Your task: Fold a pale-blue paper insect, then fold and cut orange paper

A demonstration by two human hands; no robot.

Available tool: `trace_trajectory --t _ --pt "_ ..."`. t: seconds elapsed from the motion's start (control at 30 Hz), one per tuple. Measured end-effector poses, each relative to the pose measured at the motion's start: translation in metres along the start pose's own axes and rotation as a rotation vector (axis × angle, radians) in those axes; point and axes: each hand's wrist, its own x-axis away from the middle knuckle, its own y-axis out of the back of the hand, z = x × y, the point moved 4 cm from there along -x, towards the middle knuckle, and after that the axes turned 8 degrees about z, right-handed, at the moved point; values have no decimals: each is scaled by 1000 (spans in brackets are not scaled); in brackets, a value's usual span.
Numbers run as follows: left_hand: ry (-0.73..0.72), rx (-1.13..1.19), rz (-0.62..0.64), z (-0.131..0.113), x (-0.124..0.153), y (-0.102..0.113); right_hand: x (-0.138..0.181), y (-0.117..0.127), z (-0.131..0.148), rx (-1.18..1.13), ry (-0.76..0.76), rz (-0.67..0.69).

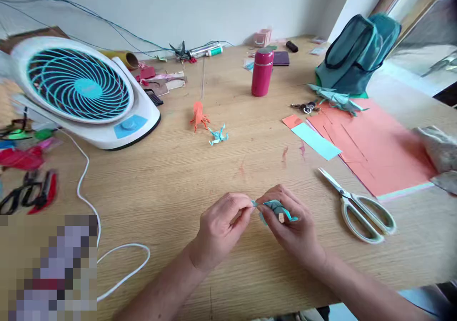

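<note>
Both my hands meet over the front middle of the wooden table. A small light-blue folded paper figure point(276, 207) is between them. My right hand point(294, 228) grips its body, with folded points sticking out past the fingers. At the figure's left end, the thumb and forefinger of my left hand point(223, 226) pinch a thin tip. My fingers hide part of the folds. Farther back on the table stand an orange folded paper figure point(198, 114) and a small light-blue folded paper piece point(218, 135). White-handled scissors point(357, 207) lie to the right of my hands.
A white fan point(143, 116) stands at the left, its white cable point(84, 173) looping forward. Right of centre are a pink flask point(262, 73), keys point(307, 107), a blue paper strip point(316, 140), orange sheets point(389, 145), a larger blue folded figure point(337, 98) and a teal backpack point(357, 59).
</note>
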Motion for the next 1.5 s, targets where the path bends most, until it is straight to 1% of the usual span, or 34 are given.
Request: trace_trajectory --t 0.33,0.53,0.77,0.93,1.0,1.1,1.33,1.4,1.5 --pt "57 31 -64 -1 -2 -2 -1 -1 -1 -63 -38 -6" --pt "90 76 -76 0 -2 -4 -2 0 -1 -77 -45 -10" --pt "200 188 -92 1 -2 -7 -1 -1 -2 -78 -44 -22" --pt "272 229 -84 3 0 -8 -1 -1 2 -41 12 -26" --pt "274 238 -76 4 0 -7 0 -1 3 -24 41 -34" --pt "236 217 -68 3 -1 -6 0 0 3 -19 56 -46" --pt "140 116 -88 0 -3 -4 -1 -1 2 -52 39 -31" --pt "141 112 -89 1 -2 -5 -2 -1 2 -65 24 -33" --pt "184 141 -75 1 -1 -6 -2 -2 1 -86 -1 -31"
